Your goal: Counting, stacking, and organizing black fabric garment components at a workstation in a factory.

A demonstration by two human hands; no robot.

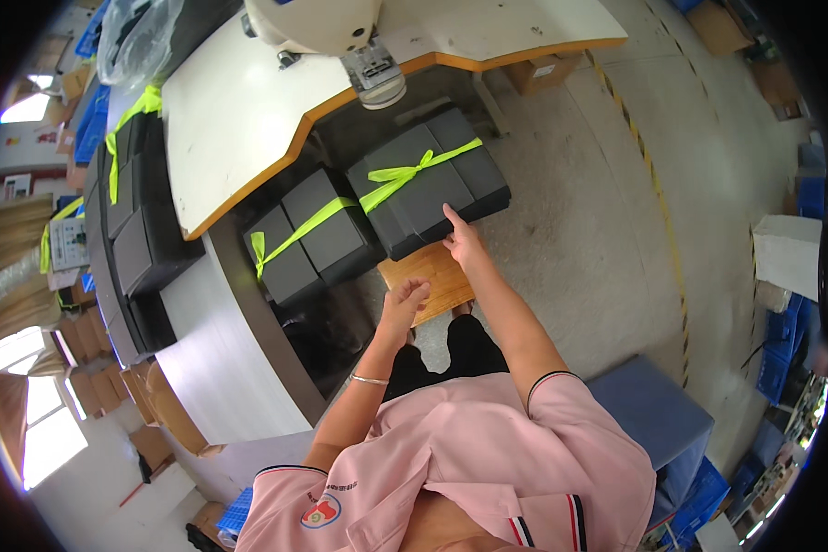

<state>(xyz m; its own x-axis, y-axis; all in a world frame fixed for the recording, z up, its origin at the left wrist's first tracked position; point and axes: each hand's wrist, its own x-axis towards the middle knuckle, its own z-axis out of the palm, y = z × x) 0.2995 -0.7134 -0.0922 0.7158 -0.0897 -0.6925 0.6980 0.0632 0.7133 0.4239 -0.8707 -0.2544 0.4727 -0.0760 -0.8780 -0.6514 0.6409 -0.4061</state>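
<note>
My left hand point(405, 308) is over the near left part of a light wooden board point(437, 276) in front of my legs. Its fingers are curled in, and nothing shows in them. My right hand point(465, 241) is at the near edge of a dark grey folded bundle point(423, 184), index finger stretched over the edge and thumb apart below it. A bright yellow-green ribbon tied in a bow runs across this bundle. Left of it lies a second dark grey bundle point(313, 230) with a similar ribbon. The undersides of both bundles are hidden.
A white worktable point(248, 120) with an orange-brown edge carries a sewing machine point(359, 55). Further dark bundles point(138, 239) are stacked at the left, beside a grey-white panel point(221, 350). A blue-grey box-shaped thing point(653, 414) stands right of me. Yellow-black tape point(653, 175) marks the floor.
</note>
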